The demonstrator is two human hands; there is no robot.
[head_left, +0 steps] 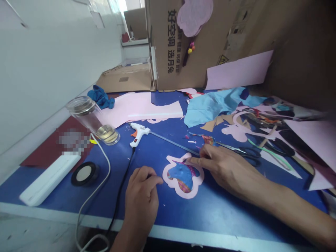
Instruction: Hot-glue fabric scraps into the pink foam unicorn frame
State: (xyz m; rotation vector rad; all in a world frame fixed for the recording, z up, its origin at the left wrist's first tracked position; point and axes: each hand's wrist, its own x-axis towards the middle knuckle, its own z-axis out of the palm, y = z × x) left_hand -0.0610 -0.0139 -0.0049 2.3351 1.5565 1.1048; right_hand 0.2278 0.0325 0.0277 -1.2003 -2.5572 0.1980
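On the blue tabletop lies a pink paper cutout (183, 193) with a wavy outline, and a blue patterned fabric piece (180, 175) fills its opening. My right hand (225, 166) reaches in from the right, its fingers bent close together and the foremost fingertip on the cutout's upper right rim. Left of the cutout is my left hand (143, 196), loosely curled with nothing visible in it, a small gap from the paper. A white glue gun (139, 134) rests beyond my left hand, with a long glue stick (170, 141) protruding from its back toward my right hand.
At left are a glass cup (89, 117), a black tape roll (83, 173) and a white power strip (51, 180) with trailing cords. Scissors (236, 149), light blue fabric (215, 105) and paper scraps lie at right. A large cardboard box (168, 45) stands behind.
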